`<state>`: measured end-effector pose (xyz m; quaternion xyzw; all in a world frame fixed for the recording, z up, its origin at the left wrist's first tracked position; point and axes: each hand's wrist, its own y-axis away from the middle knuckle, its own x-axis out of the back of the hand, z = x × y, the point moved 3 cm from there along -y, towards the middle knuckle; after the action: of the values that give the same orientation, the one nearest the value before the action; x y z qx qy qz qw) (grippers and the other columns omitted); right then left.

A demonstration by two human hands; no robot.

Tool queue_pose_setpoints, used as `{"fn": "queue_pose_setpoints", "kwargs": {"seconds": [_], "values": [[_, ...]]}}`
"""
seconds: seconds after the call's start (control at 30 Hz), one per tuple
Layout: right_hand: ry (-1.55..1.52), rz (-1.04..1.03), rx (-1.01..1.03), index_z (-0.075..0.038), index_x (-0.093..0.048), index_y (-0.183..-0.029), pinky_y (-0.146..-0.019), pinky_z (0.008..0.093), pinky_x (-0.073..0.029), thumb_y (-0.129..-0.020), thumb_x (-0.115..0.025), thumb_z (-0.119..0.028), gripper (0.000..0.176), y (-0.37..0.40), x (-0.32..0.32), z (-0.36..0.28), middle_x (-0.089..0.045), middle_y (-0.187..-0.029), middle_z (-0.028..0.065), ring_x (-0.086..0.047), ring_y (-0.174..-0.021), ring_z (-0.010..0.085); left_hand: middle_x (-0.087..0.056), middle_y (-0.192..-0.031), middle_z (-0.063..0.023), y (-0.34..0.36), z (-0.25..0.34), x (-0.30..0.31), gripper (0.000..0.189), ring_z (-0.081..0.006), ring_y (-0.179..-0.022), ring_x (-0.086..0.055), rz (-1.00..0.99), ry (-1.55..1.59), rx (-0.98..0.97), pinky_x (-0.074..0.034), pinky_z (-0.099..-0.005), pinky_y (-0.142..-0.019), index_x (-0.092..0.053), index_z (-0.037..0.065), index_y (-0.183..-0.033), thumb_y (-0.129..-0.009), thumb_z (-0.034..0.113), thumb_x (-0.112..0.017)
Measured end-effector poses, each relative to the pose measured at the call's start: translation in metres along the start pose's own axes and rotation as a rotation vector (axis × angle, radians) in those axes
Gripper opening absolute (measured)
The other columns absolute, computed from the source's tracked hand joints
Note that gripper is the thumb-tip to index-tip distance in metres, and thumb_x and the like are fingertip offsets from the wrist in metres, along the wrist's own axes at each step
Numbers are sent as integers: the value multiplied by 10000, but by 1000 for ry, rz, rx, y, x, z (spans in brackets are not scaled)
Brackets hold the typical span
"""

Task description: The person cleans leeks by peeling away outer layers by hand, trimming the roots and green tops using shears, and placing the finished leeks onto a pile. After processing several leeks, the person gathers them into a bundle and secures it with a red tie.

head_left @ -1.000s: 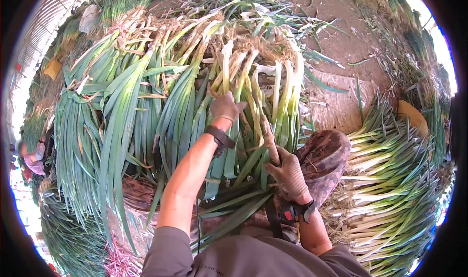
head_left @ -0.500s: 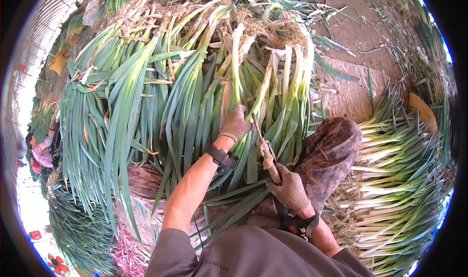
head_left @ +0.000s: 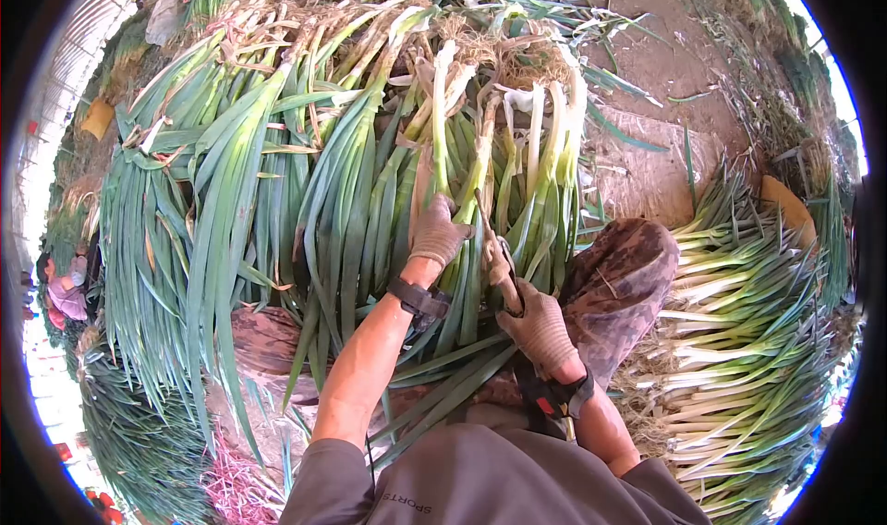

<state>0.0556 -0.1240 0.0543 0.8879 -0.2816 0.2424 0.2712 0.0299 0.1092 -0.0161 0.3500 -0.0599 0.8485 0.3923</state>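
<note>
A heap of leeks lies in front of me, roots away and long green leaves hanging toward my lap. My left hand, in a tan glove, is closed around a leek where its pale stalk turns green. My right hand, gloved too, grips the lower end of a slim wand-like tool wrapped in dirty cloth. The tool's thin dark tip points away from me, alongside the stalk of another leek just right of my left hand.
Rows of cleaner, white-stalked leeks are stacked at my right. My camouflage-clad knee stands between them and the heap. Dark green leaves and pink strings lie at lower left. A person in pink is at the far left.
The tool and my right hand have shifted slightly left and up. The leek stalk beside the tool's tip now stands more upright. My left hand keeps its hold.
</note>
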Motion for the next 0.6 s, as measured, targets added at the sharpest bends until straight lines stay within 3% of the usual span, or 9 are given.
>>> {"fn": "queue_pose_setpoints", "kwargs": {"seconds": [0.13,0.23,0.6], "values": [[1,48,-6,39,-589,-1025,-784,525,-517,-790,-716,-217,370,-23,2,-8,-650,-865,304,-637,-885,492,-700,-1050,-242,1,2,1,561,-399,-1016,-676,-49,-38,39,-525,-444,-879,-580,0,-1120,-688,211,-869],[17,79,9,44,-613,-1072,-758,473,-515,-783,-716,-199,391,-38,1,-7,-647,-868,287,-643,-855,470,-700,-1040,-248,2,4,3,537,-404,-1015,-676,-67,-4,32,-526,-448,-879,-581,-1,-1113,-701,201,-860],[114,200,-28,25,-668,-984,-808,486,-522,-757,-689,-237,347,-114,8,-6,-678,-888,286,-659,-887,460,-707,-926,-246,10,25,10,392,-435,-917,-681,-18,-43,-12,-535,-504,-822,-583,0,-1056,-757,168,-773]]}}
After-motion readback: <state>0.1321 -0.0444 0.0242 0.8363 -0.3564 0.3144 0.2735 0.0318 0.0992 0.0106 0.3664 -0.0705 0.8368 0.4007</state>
